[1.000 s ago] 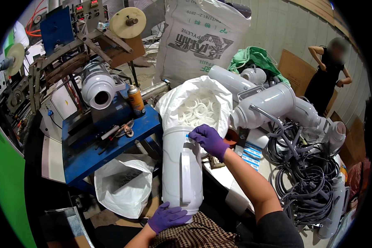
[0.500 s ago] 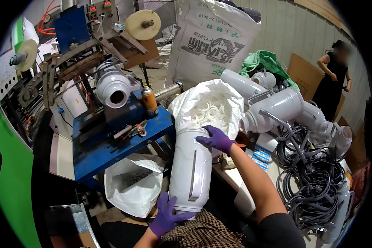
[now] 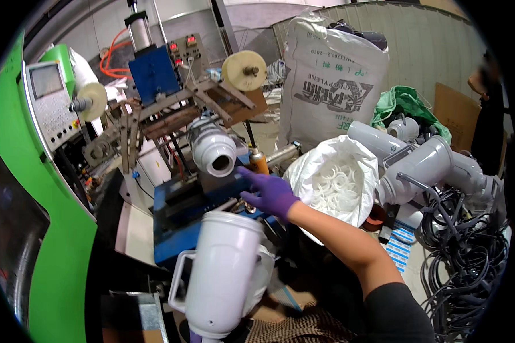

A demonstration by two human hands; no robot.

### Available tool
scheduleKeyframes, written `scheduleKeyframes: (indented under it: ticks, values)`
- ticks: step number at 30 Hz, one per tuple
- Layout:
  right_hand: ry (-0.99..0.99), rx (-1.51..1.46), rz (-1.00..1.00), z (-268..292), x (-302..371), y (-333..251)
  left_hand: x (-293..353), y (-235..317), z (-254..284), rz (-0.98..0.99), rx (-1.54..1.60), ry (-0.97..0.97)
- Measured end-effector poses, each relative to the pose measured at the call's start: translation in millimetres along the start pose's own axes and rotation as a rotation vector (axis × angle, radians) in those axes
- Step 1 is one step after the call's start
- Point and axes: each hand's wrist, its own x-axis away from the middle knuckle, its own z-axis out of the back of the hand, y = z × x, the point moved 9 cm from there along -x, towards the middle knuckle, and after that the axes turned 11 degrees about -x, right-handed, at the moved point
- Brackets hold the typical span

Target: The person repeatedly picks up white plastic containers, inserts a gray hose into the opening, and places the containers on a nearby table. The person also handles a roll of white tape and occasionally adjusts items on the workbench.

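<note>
A grey plastic canister (image 3: 222, 271) with a loop handle on its left side stands tilted in front of me. My left hand (image 3: 195, 337), in a purple glove, supports its bottom end; only a sliver of it shows. Reaching out over the blue bench, my purple-gloved right hand (image 3: 270, 194) has its fingers stretched and apart, with nothing in them. Just beyond its fingertips, a second grey canister (image 3: 214, 151) is mounted on the machine, its dark round opening facing me. An orange spray can (image 3: 258, 162) stands behind the hand.
A white sack of clear plastic rings (image 3: 337, 186) is right of my forearm. Grey canisters (image 3: 420, 168) and coiled dark hoses (image 3: 463, 268) crowd the right side. The blue bench (image 3: 165, 220) carries tools. A green machine (image 3: 68, 268) fills the left; a person stands far right.
My right hand has left the canister and moved left over the bench. The canister has shifted left and turned, its handle now at the left. The view has swung left.
</note>
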Motion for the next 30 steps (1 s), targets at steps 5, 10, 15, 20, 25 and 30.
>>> scheduleKeyframes:
  ticks: [5,10,15,20,25,30]
  values:
    - [-0.002,0.525,0.035,-23,-88,35,-16,35,0,-0.184,-0.802,0.130]
    - [0.476,0.401,0.508,6,57,-31,13,97,-86,-1.284,-1.787,-0.036]
    - [0.360,-0.111,0.311,94,262,-72,-47,139,-126,-0.806,-1.180,-0.117]
    - [0.278,-0.638,-0.175,63,327,-1,-126,108,-229,-1.191,-1.729,-0.039]
    - [-0.021,-0.652,-0.012,18,310,-21,-165,-8,-374,-1.416,-2.433,-0.152]
    - [-0.029,-0.696,0.093,-4,291,-34,-307,-30,-411,-1.364,-2.762,-0.119]
